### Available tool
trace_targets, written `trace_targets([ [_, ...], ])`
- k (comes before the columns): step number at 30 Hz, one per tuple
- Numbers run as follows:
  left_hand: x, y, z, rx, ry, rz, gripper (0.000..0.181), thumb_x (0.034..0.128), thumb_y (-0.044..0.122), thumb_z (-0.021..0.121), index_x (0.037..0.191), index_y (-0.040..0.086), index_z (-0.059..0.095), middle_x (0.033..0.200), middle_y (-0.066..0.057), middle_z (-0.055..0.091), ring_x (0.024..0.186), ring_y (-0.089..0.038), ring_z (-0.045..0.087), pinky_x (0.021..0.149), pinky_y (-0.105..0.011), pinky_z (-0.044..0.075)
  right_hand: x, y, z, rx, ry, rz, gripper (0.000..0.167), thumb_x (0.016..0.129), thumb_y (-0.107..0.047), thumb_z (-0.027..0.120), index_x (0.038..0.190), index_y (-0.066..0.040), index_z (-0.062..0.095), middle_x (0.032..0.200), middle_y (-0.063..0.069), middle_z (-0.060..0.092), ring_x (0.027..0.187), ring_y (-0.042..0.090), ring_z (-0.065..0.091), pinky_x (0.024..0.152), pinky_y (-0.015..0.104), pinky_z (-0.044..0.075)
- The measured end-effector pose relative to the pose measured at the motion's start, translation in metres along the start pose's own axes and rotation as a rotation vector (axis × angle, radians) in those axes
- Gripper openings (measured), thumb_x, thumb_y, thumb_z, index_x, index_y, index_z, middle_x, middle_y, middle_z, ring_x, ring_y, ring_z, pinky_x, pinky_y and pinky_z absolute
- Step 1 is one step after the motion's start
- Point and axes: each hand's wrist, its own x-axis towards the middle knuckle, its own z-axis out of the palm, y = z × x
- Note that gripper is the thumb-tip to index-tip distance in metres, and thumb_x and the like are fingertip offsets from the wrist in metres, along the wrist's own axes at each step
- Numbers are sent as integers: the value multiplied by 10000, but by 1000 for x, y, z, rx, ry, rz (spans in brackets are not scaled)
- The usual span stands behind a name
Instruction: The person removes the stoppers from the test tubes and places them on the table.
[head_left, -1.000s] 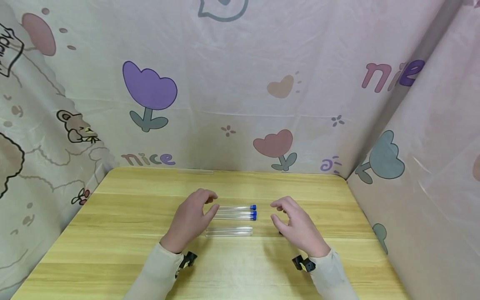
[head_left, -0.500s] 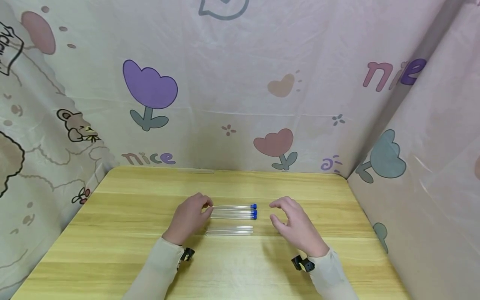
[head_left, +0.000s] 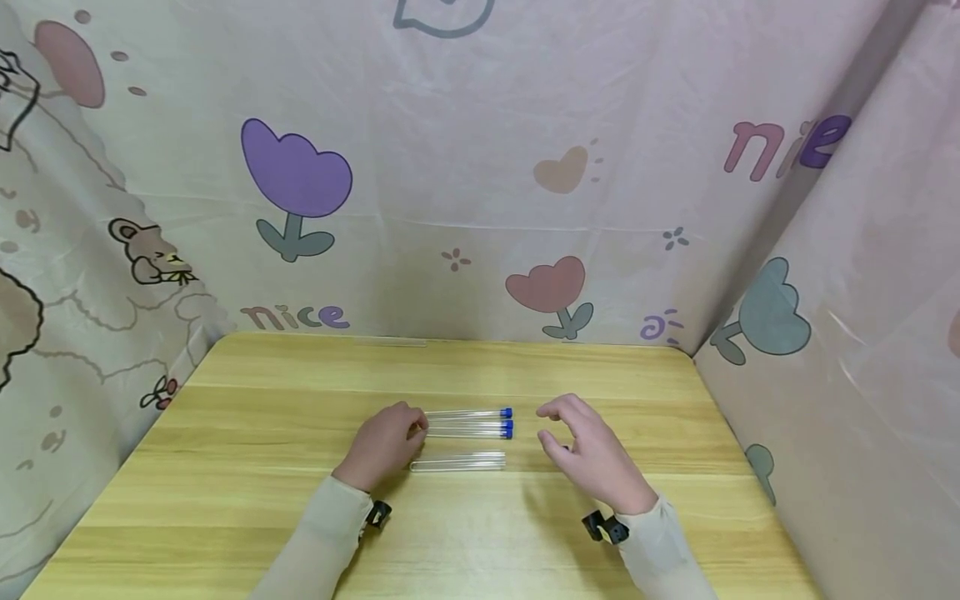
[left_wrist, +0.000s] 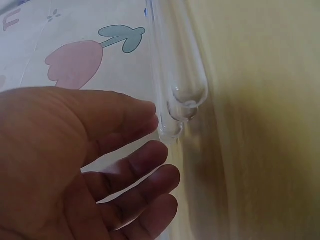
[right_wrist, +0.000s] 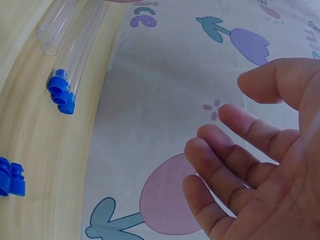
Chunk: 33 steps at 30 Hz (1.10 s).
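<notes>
Three clear test tubes with blue caps (head_left: 507, 425) lie side by side on the wooden table. My left hand (head_left: 382, 442) is at their rounded ends (left_wrist: 190, 95). In the left wrist view its thumb and index fingertips are close together right beside those ends; whether they touch the glass I cannot tell. The other fingers are loosely bent. Nearer to me lie uncapped clear tubes (head_left: 459, 462), parallel to the capped ones. My right hand (head_left: 596, 454) hovers right of the caps, fingers apart and relaxed, holding nothing. Loose blue caps (right_wrist: 11, 177) lie near it, mostly hidden in the head view.
A thin clear strip (head_left: 390, 342) lies at the table's back edge. Patterned curtains (head_left: 442, 167) hang behind the table (head_left: 225, 500) and along both its sides.
My left hand has come down and slightly nearer to me at the capped tubes' rounded ends, its thumb and index drawing together. The tubes and my right hand stay almost where they were.
</notes>
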Motion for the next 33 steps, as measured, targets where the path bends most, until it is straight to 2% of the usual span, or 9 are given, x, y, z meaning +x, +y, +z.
trace_targets([
  [5,-1,-1,1,0,9,-7,78,964,133,706,1028,124,748,830,34,578,732,-144,494,680,-358,480,1,-1,0,8,-13,10,251,985,-163,700,1232,-168,655,1223,-69,617,1160,179,619,893,341,586],
  [12,-1,-1,3,8,-4,-1,68,949,122,713,891,148,738,835,30,591,772,-150,523,717,-363,504,1,-2,1,26,-37,27,234,993,-176,692,1224,-174,654,1226,-77,605,1185,187,618,886,331,589],
  [18,-1,0,3,4,-3,-7,49,943,134,736,937,118,782,871,18,646,798,-154,558,750,-377,527,1,-2,0,3,-32,21,226,993,-181,694,1216,-175,659,1218,-81,609,1177,173,617,921,369,575],
  [27,0,-5,5,-3,-8,1,59,946,176,768,918,132,797,883,41,667,826,-146,572,790,-388,539,1,0,2,-28,-35,16,224,986,-189,704,1206,-169,668,1207,-83,615,1169,116,602,1002,406,527],
  [33,0,0,2,-23,26,29,66,944,181,768,974,132,801,930,33,690,898,-180,616,847,-411,552,1,1,3,-22,-36,20,241,985,-193,704,1221,-162,665,1219,-90,609,1179,114,598,999,406,530],
])
